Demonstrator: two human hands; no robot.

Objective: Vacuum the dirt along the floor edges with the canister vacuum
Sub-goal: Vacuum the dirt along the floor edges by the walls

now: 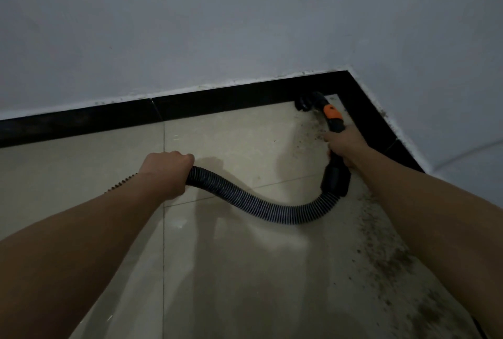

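Observation:
A black ribbed vacuum hose [261,206] curves across the beige tiled floor. My left hand [166,169] grips the hose near its left end. My right hand [344,145] grips the black wand handle [336,175], which has an orange collar [332,112]. The black brush nozzle [306,101] sits on the floor in the room corner, against the black skirting [217,99]. Dark dirt specks [386,257] lie scattered along the right-hand floor edge. The canister itself is out of view.
Two grey-white walls meet at the corner [351,69]. Black skirting [381,123] also runs along the right wall. Beige tiles [231,270] with thin grout lines spread out to the left and toward me.

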